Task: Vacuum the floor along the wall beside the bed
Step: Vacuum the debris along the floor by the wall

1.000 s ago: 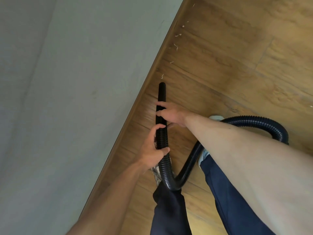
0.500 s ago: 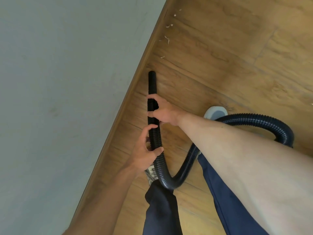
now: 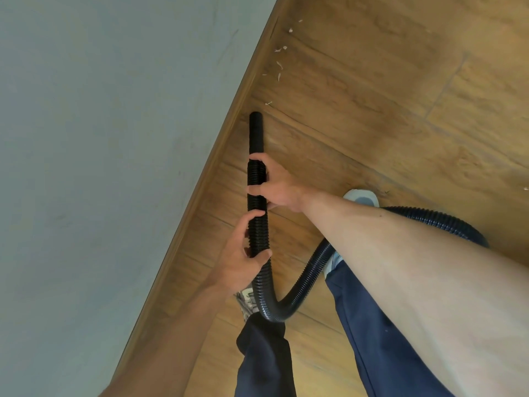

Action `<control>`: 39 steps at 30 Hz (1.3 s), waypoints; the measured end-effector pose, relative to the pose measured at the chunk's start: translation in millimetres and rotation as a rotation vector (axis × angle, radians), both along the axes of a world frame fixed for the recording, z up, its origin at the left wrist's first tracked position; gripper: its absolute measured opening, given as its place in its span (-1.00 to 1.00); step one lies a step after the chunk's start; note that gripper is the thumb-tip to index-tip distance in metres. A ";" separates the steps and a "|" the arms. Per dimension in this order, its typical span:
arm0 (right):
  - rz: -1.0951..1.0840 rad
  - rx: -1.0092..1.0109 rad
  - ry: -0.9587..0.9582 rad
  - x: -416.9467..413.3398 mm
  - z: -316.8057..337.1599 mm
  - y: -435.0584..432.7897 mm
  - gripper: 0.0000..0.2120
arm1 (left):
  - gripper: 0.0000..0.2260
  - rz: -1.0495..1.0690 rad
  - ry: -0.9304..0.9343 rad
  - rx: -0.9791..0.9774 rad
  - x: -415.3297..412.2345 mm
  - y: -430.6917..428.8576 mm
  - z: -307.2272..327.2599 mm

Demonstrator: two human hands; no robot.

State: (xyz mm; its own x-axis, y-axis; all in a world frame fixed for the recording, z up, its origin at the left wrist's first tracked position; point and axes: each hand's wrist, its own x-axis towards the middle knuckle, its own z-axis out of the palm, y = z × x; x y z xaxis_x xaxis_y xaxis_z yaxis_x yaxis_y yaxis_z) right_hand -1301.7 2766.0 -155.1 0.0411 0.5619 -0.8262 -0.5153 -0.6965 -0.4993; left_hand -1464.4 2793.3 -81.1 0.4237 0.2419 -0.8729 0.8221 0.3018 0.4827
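Head view: black ribbed vacuum hose [image 3: 310, 277] held in both hands. Its nozzle end [image 3: 255, 130] points at the wooden floor [image 3: 372, 116] just beside the baseboard [image 3: 217, 156] under the grey wall [image 3: 114, 138]; contact with the floor cannot be told. Right hand [image 3: 280, 187] wraps the hose nearer the nozzle. Left hand [image 3: 237, 260] grips it lower down, fingers curled round. Hose loops between navy trouser legs [image 3: 266, 356], then runs off right. Pale scraps [image 3: 279, 67] lie beyond the nozzle, near the baseboard.

Navy trousers [image 3: 360, 325]; pale right trainer [image 3: 362, 197] set ahead of the left trainer [image 3: 246, 300]
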 end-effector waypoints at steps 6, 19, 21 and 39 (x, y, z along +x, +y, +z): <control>-0.035 -0.001 -0.026 21.9 -3.6 -4.3 -0.35 | -0.36 -0.083 -0.033 0.027 20.0 4.0 -8.4; -0.069 -0.001 -0.020 59.9 -4.9 0.8 -0.35 | -0.36 -0.091 -0.028 -0.016 56.4 16.8 -8.9; -0.068 0.000 -0.021 65.7 -4.9 4.2 -0.36 | -0.37 -0.081 -0.037 -0.024 61.3 20.3 -9.2; -0.131 -0.019 -0.033 117.7 -8.5 -10.0 -0.34 | -0.42 -0.158 -0.025 -0.121 116.0 25.6 -22.4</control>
